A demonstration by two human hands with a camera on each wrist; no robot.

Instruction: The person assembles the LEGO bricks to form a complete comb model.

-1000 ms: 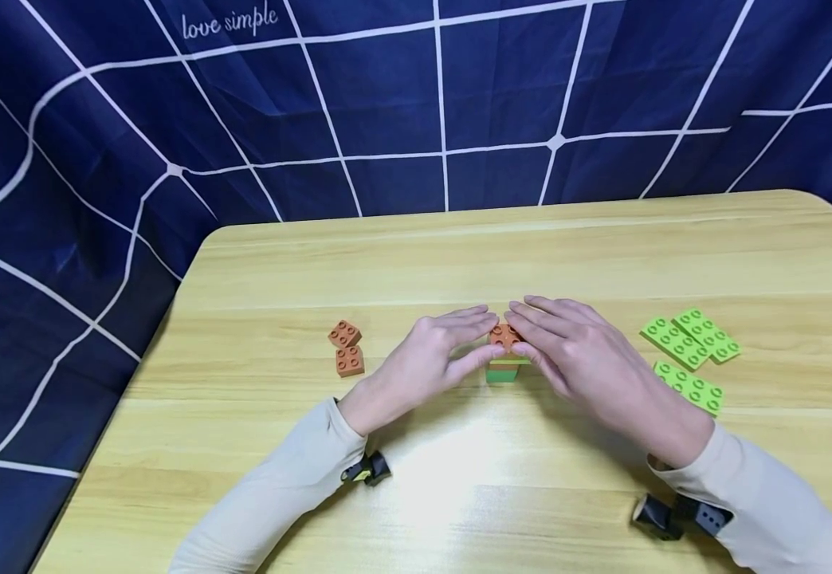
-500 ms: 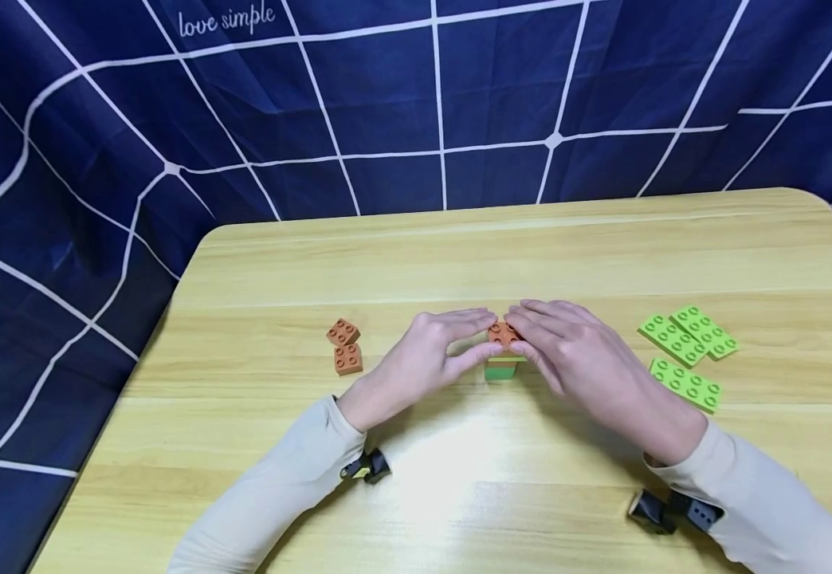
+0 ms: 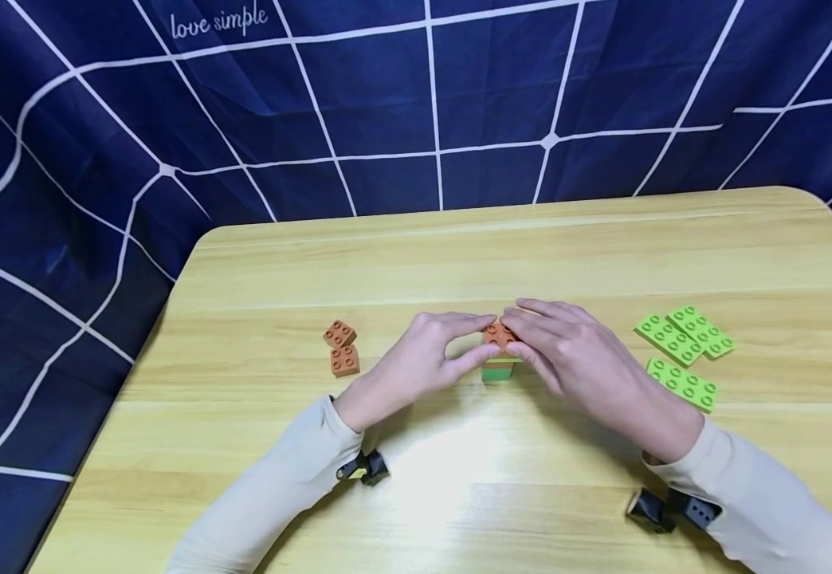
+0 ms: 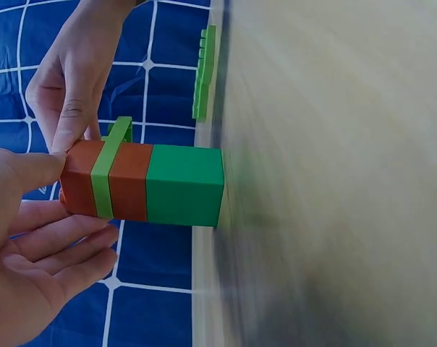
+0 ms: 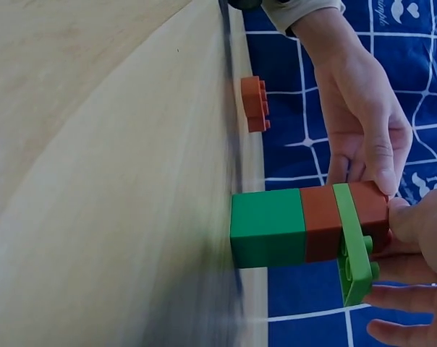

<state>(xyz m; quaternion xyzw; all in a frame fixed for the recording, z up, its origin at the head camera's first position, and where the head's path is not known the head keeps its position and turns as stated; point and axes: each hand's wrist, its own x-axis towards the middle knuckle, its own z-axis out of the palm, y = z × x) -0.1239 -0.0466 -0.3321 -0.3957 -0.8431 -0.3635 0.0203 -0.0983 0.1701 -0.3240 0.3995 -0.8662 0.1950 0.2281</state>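
Observation:
In the head view, a small stack of toy building bricks stands upright mid-table between both hands. The left wrist view shows its layers: a green block (image 4: 184, 185) at the bottom, a reddish-brown brick (image 4: 129, 186), a thin lime plate (image 4: 106, 181), and another reddish-brown brick (image 3: 500, 336) on top. That plate juts out past the bricks toward the right-hand side. My left hand (image 3: 419, 359) pinches the top brick with thumb and index finger, its other fingers loosely extended below. From the opposite side, my right hand (image 3: 588, 363) holds the same brick by thumb and fingertips.
Left of the stack lie two loose reddish-brown bricks (image 3: 345, 361), close together. Three lime plates (image 3: 683, 384) lie to the right, two overlapping. Behind the wooden table (image 3: 416, 263) hangs a blue curtain (image 3: 359, 88) with white lines. Black wrist cameras (image 3: 651, 510) sit under the sleeves.
Both hands stay at the top brick with hardly any movement. The left hand's farther fingers have dropped behind its index finger. The head view has shifted slightly.

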